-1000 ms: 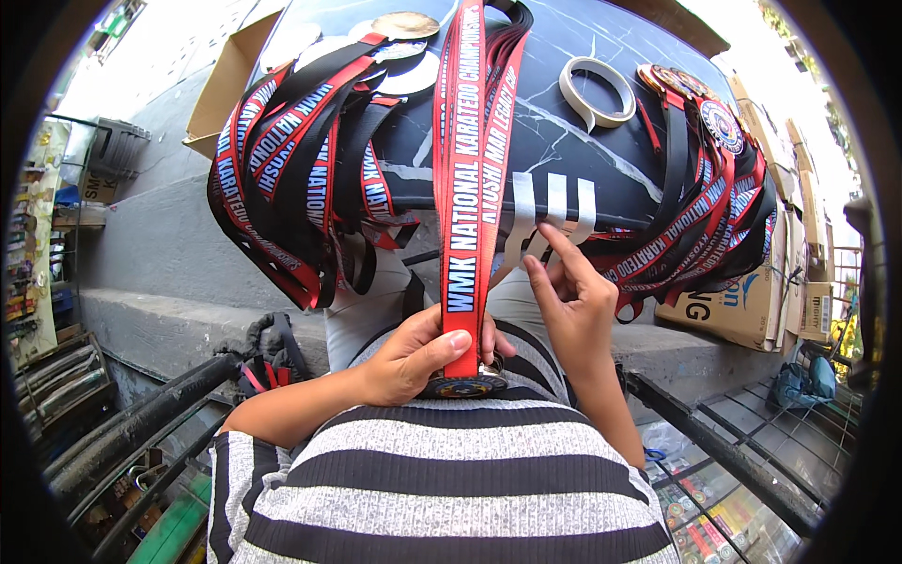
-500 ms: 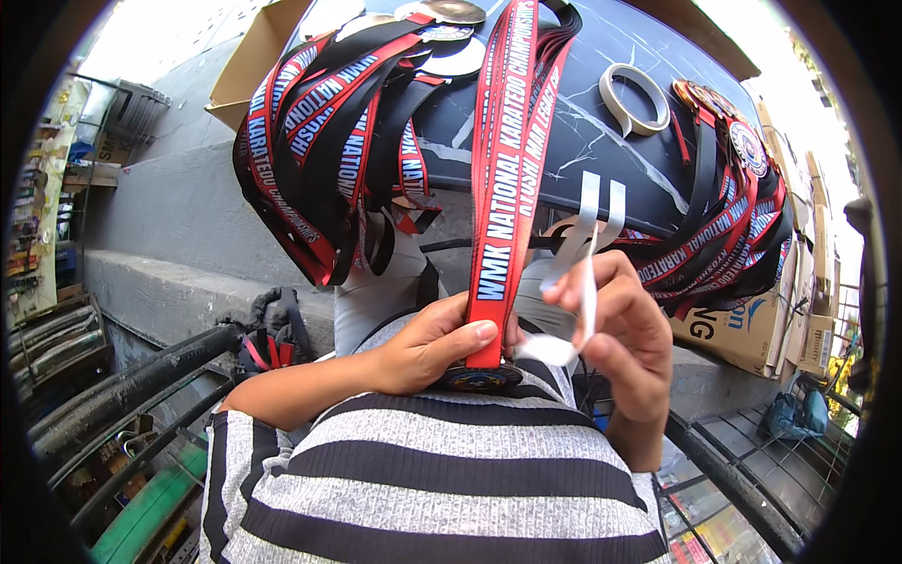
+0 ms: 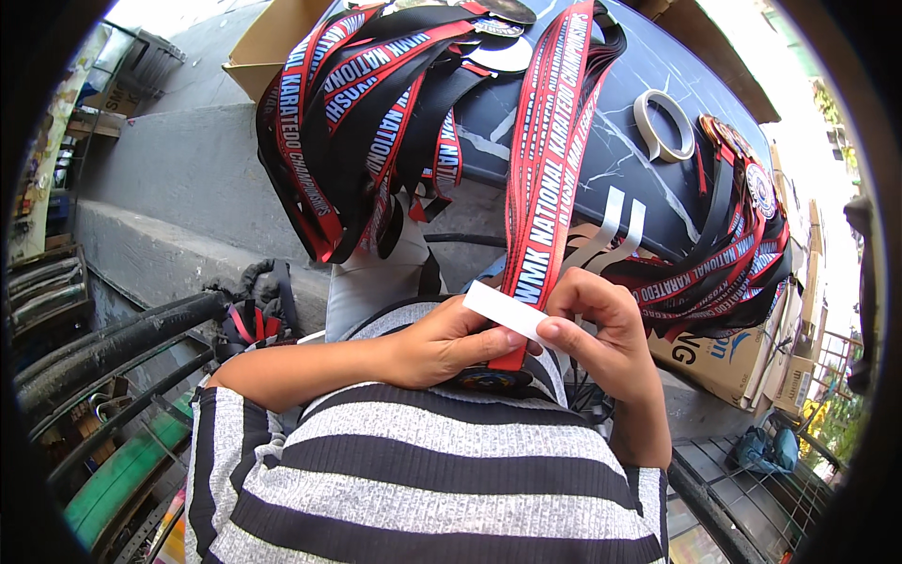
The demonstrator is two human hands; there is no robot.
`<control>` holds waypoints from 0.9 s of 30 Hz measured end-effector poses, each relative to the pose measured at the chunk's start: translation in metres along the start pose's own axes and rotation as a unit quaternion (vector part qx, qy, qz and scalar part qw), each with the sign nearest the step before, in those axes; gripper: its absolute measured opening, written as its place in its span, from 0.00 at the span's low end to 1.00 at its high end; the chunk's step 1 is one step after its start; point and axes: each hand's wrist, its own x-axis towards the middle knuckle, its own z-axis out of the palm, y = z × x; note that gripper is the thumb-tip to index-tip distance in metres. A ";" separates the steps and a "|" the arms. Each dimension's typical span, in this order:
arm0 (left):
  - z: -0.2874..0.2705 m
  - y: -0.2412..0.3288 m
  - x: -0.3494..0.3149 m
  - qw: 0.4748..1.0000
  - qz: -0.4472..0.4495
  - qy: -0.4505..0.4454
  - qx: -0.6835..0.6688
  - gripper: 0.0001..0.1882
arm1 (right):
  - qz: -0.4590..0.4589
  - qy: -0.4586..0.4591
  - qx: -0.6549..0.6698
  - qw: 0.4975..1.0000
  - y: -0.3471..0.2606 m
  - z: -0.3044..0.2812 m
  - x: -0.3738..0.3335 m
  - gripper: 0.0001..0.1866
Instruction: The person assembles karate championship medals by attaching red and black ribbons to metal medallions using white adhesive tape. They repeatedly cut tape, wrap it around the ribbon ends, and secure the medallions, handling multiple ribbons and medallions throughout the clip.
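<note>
Between the thumb and fingers of my right hand [image 3: 601, 329] is a white tape strip [image 3: 501, 310]. It lies slantwise across a red and black medal ribbon [image 3: 552, 179], just above my left thumb. My left hand [image 3: 437, 348] is closed round the lower end of this ribbon, close to my striped shirt. Partly hidden below the fingers is a dark round medal [image 3: 492, 379]. The ribbon runs up onto the dark marbled table [image 3: 615, 122], where more ribbons lie bunched under it. Whether the strip is stuck to the ribbon, I cannot tell.
Two cut tape strips [image 3: 609, 218] hang from the table edge. A tape roll [image 3: 687, 134] lies on the table. Bunches of medal ribbons drape over the left [image 3: 324, 141] and right [image 3: 705, 263] sides. Cardboard boxes [image 3: 700, 362] stand at right, a black metal rail [image 3: 122, 348] at left.
My right hand has brought the tape strip left, from beside the ribbon to across it. My left hand keeps its hold on the ribbon. The whole view has shifted slightly.
</note>
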 end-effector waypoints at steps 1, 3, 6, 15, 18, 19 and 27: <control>0.000 0.001 0.000 1.000 -0.001 -0.003 0.014 0.17 | 0.003 0.002 -0.006 1.000 0.000 0.000 0.000 0.13; 0.000 0.001 0.001 1.000 0.001 -0.004 0.008 0.17 | 0.010 0.007 -0.018 1.000 -0.001 0.000 0.000 0.13; 0.001 0.002 0.004 1.000 0.010 -0.014 0.015 0.17 | 0.015 0.019 -0.052 0.998 -0.006 -0.003 -0.001 0.13; 0.002 0.005 0.007 0.999 -0.001 -0.024 0.022 0.16 | -0.064 0.017 -0.163 0.984 -0.015 -0.009 0.007 0.14; 0.004 0.004 0.008 1.000 0.010 -0.015 0.022 0.16 | -0.058 0.020 -0.173 0.983 -0.016 -0.008 0.009 0.15; 0.005 0.003 0.008 0.999 0.008 -0.014 0.027 0.16 | -0.055 0.023 -0.170 0.984 -0.016 -0.008 0.009 0.15; 0.007 0.005 0.007 0.998 0.019 0.008 0.056 0.17 | -0.011 0.028 -0.191 0.981 -0.020 -0.010 0.007 0.17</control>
